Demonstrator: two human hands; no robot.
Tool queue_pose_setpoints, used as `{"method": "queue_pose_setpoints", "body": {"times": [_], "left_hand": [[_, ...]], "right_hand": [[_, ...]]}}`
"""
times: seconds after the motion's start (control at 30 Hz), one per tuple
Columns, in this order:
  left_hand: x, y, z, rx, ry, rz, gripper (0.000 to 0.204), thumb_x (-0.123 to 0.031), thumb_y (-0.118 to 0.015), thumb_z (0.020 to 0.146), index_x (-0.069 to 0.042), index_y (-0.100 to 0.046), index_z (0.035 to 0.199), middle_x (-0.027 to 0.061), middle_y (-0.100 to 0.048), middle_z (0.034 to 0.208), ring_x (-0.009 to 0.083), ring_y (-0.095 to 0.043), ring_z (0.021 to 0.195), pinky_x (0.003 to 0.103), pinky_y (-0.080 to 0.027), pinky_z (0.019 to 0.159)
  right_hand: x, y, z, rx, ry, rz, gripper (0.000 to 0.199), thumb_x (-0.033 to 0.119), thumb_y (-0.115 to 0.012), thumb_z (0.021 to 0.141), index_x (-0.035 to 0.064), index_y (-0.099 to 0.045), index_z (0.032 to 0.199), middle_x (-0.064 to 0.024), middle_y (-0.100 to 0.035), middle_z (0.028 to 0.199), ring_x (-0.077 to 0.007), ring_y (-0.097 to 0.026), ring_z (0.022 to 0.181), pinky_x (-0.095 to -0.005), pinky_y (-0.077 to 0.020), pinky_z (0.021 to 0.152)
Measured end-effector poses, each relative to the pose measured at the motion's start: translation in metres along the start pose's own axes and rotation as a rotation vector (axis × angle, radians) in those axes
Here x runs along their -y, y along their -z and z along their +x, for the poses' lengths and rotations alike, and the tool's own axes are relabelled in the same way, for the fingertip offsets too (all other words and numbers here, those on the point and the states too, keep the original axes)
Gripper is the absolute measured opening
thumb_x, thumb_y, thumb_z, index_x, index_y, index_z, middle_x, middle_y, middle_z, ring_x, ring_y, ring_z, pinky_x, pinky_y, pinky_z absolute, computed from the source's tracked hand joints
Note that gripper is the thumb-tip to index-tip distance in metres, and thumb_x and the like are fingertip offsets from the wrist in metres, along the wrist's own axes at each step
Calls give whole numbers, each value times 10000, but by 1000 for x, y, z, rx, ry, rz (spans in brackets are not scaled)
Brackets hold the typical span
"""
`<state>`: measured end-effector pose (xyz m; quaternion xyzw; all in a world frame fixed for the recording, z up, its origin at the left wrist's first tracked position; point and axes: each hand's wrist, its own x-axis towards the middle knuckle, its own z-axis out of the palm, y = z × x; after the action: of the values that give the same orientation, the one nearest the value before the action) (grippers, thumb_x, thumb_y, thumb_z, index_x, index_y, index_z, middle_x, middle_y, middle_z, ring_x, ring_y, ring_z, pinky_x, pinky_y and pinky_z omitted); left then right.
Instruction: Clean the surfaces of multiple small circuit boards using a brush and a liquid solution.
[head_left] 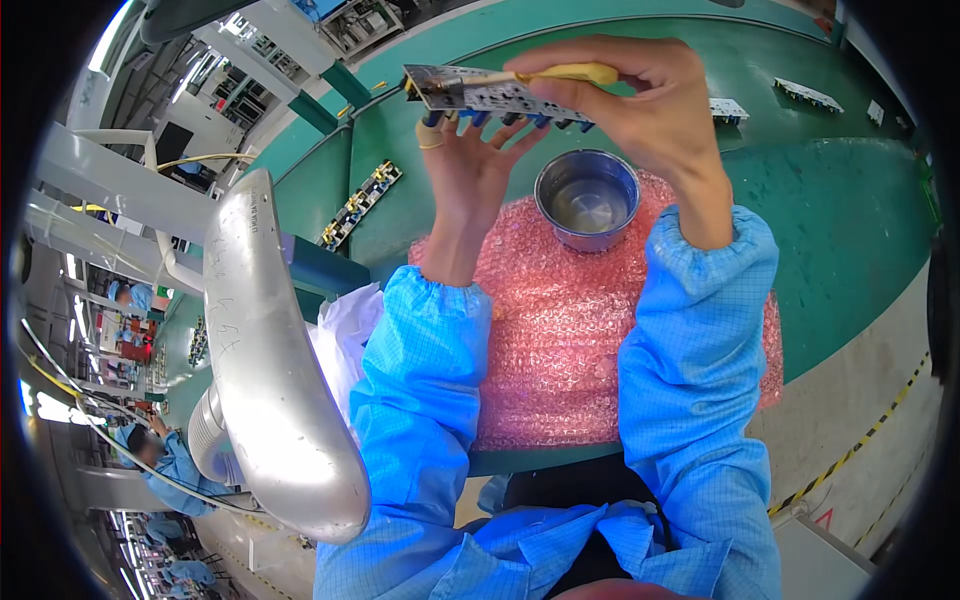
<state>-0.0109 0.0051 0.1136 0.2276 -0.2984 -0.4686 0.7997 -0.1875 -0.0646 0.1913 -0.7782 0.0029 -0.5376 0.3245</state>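
Observation:
My left hand (465,175) supports a circuit board (500,97) from beneath, its fingers spread under the blue and black components. The board is raised and tilted over the far part of the bench. In my right hand (655,105) is what looks like a slim brush with a yellow handle (580,72). Its pale shaft lies across the board's upper face, and its tip is at the board's left end, too small to make out clearly. Below my hands a round metal bowl (588,240) holds a clear liquid. It stands on pink bubble wrap (550,370).
A silver fume-extraction hood (265,350) on a flexible duct stands close by my left arm. Another populated board (360,205) lies left on the green bench (820,240); several more lie at far right. White crumpled material (345,340) sits beside my left sleeve. People work further left.

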Motion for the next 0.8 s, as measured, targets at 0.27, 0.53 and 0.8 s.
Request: {"method": "queue_pose_setpoints", "body": {"times": [0.27,0.53,0.8], "left_hand": [[3,1,-1,-34,-11,19,540,-415,-552,903,-78,-425,1306,125,-373,1313,395,-454,1148,654,-410,1014],[1,5,1,-89,-53,41,497,-410,-533,921,-108,-434,1304,124,-394,1271,386,-465,1114,650,-411,1011],[4,7,2,-13,-54,-3,460,-372,-519,938,-94,-430,1293,118,-408,1269,383,-467,1126,657,-401,1021]], "right_hand": [[-2,4,1,-149,77,67,183,12,-733,806,31,-744,987,-53,-737,914,-106,-671,836,-234,-547,755],[3,13,-2,113,-8,27,207,-24,-737,775,16,-742,979,-75,-736,923,-123,-681,845,-240,-553,757],[-11,17,4,-200,-241,244,174,80,-694,867,-24,-692,1007,-84,-701,938,-150,-671,821,-262,-557,759]]}}
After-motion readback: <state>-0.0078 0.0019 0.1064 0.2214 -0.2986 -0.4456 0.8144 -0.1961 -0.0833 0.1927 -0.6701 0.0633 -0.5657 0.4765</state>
